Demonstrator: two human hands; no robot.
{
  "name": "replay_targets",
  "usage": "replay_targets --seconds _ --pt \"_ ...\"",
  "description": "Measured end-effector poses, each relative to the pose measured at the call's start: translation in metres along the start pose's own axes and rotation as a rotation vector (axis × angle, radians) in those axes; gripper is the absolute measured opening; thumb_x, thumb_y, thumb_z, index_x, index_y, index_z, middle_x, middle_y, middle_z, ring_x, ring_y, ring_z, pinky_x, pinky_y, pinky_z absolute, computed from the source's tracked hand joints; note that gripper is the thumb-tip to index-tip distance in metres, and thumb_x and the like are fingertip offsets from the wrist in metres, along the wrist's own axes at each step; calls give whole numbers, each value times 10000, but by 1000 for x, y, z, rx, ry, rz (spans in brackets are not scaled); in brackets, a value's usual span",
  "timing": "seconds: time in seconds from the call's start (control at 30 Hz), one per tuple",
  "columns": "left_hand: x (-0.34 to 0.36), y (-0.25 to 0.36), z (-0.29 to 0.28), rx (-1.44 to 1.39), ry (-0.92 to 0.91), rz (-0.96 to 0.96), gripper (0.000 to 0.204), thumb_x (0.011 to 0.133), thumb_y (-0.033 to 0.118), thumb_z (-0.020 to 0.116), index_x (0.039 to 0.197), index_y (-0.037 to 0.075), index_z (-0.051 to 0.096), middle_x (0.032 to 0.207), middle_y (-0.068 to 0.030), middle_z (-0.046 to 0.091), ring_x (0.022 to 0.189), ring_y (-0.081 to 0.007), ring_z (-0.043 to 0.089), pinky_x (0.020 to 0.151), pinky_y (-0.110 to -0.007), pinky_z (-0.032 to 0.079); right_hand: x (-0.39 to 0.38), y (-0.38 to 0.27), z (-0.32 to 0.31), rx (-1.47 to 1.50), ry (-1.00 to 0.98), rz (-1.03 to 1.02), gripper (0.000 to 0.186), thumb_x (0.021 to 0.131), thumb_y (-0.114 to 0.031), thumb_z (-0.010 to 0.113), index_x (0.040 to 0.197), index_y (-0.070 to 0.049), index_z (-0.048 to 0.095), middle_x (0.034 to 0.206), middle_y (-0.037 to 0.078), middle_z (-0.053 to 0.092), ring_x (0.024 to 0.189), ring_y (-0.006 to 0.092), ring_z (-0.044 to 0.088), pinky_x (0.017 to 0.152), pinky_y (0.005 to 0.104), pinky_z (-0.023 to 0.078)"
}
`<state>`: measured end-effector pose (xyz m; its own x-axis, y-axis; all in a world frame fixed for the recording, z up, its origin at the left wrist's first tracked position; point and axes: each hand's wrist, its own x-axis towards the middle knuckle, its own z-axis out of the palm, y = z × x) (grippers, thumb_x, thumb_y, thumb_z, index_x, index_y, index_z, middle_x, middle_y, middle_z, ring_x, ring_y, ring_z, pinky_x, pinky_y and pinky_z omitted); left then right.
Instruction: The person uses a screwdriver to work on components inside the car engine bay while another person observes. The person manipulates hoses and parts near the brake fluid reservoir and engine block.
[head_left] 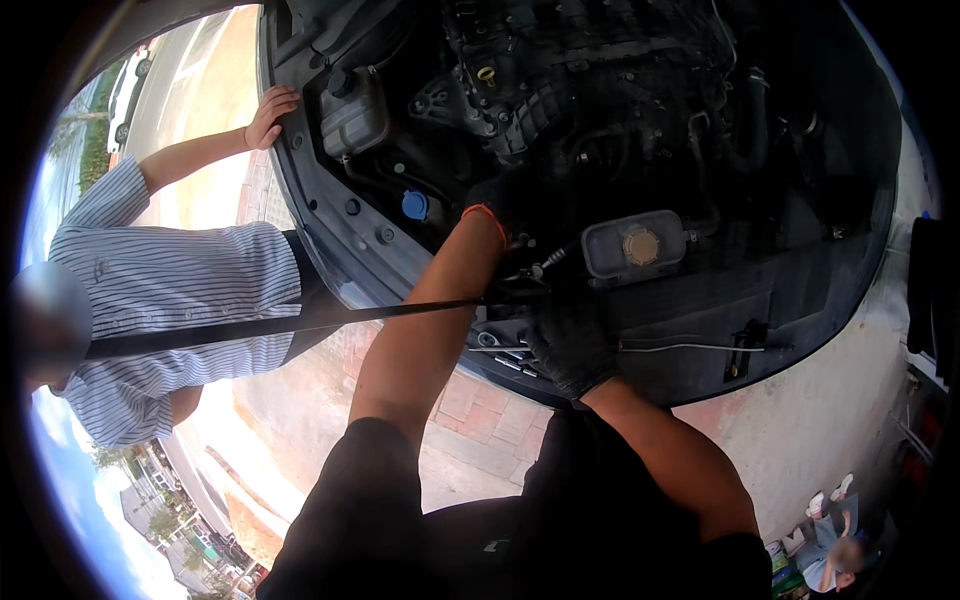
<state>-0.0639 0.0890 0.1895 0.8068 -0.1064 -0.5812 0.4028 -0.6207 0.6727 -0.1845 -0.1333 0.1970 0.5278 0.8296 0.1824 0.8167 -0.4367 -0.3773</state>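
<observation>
My left hand [502, 203], in a dark glove with an orange cuff, reaches down into the engine bay. It is beside the blue cap [415, 205] of a fluid reservoir; its fingers are lost in shadow. Nearer to me, my right hand [574, 350], in a black glove, is at the front edge of the bay. Its fingers blend into the dark parts, so their grip does not show. A thin metal rod [690, 347] runs out to the right of this glove, and a shiny metal piece [497, 348] shows on its left. Just beyond it sits a translucent tank [603, 246] with a tan cap.
A long dark bar [250, 326] crosses in front of my left forearm. The engine [560, 90] fills the far middle, with a coolant tank [355, 118] to its left. At left, a person in a striped shirt [190, 285] rests a hand [272, 115] on the car's edge. Another person [832, 560] is lower right.
</observation>
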Motion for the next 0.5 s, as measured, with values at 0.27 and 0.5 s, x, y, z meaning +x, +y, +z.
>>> replay_targets --seconds 0.27,0.5 --pt "-3 -43 -5 819 223 162 355 948 302 563 1238 114 644 1246 -110 659 1128 -287 634 918 -361 515 35 27 -30 371 -83 243 312 884 -184 650 1182 -91 651 1139 136 645 1128 365 580 1002 475 445" --pt "11 -71 -3 627 409 179 336 845 358 656 1041 89 703 998 -177 710 928 -347 687 765 -425 543 116 56 -16 1463 211 1091 231 948 -204 629 1137 -75 664 1043 70 682 901 197 660 744 332 537"
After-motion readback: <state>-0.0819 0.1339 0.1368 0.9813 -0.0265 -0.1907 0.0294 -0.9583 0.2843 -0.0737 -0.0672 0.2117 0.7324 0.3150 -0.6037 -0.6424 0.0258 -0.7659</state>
